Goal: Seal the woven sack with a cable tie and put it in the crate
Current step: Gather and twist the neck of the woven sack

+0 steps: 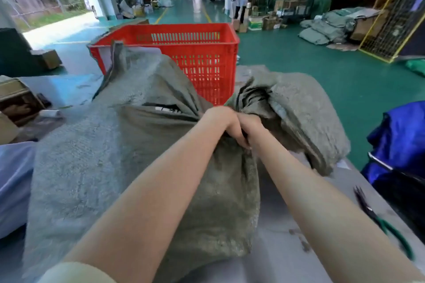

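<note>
Both hands clenched on sack neck: left hand w/ right hand touching it. Sack body lay on table left of grip, red crate just behind

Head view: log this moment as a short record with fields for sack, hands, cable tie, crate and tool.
sack: grey-green woven sack lying on the table, neck bunched
hands: left hand and right hand both clenched on the gathered neck
cable tie: none visible
crate: red slotted crate just beyond the sack
tool: green-handled cutters on the table, by the right forearm
</note>
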